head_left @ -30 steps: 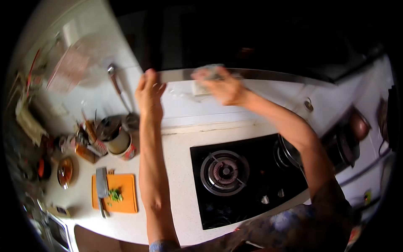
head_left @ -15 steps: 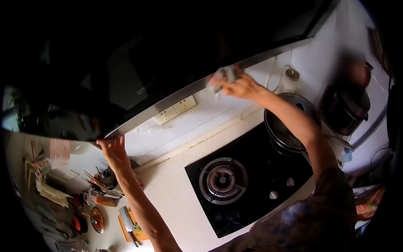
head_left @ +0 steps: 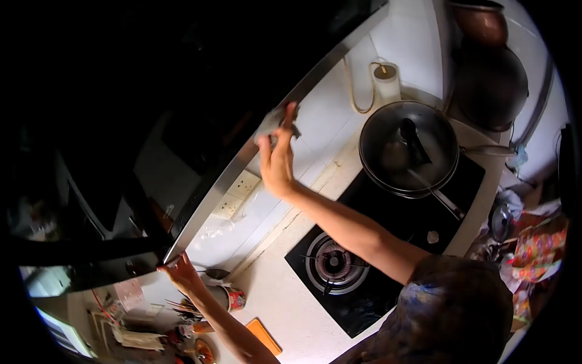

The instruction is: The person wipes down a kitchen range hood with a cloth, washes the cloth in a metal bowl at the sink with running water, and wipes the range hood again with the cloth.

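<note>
A dark, glossy range hood (head_left: 139,182) with a metal lower edge fills the upper left. My left hand (head_left: 183,278) grips the hood's near lower corner, thumb and fingers on its rim. Farther along that edge, my right hand (head_left: 279,161) presses a greyish cloth (head_left: 270,125) against the metal. Some of its fingers stick out, and the cloth is partly hidden and blurred. Below the right forearm lies a black gas stove (head_left: 379,212) with a round burner (head_left: 335,261).
A wok (head_left: 394,167) with a ladle (head_left: 412,142) inside stands on the stove's far burner. Wall sockets (head_left: 236,194) sit behind the counter (head_left: 267,291). An orange cutting board (head_left: 264,335) lies near the left forearm. A white canister (head_left: 386,82) stands by the wall.
My right hand has slid the cloth along the hood edge toward my left hand. My left hand stays at the corner. The view has turned, bringing the wok's inside into sight.
</note>
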